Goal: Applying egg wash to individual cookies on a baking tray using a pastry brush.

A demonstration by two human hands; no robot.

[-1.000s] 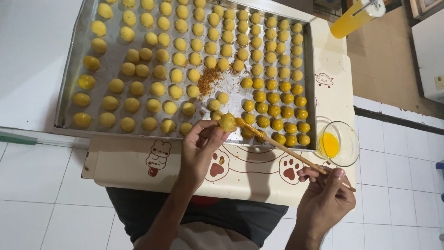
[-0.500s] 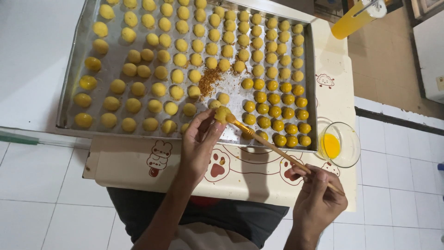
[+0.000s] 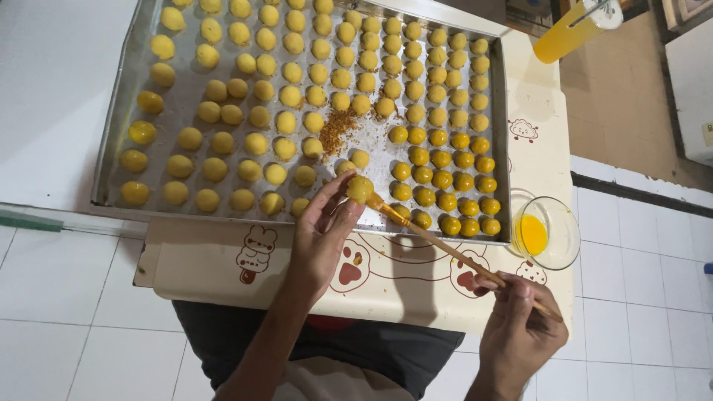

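My left hand (image 3: 321, 236) pinches a small yellow dough ball (image 3: 360, 188) between thumb and fingertips, just above the near edge of a metal baking tray (image 3: 119, 111). My right hand (image 3: 518, 332) grips the end of a thin wooden brush (image 3: 445, 247). The brush tip touches the right side of the held ball. The tray is filled with rows of yellow dough balls. Those at the right (image 3: 453, 160) look glossier and darker. A patch of brown crumbs (image 3: 336, 130) lies in a gap near the tray's middle.
A small glass bowl of yellow egg wash (image 3: 546, 232) stands to the right of the tray. The tray rests on a cream low table (image 3: 208, 263) with cartoon prints. An orange bottle (image 3: 570, 28) lies at the top right. White floor tiles surround the table.
My left hand has lifted the ball slightly and turned it while the brush stays on it. My right hand has shifted a little to the right.
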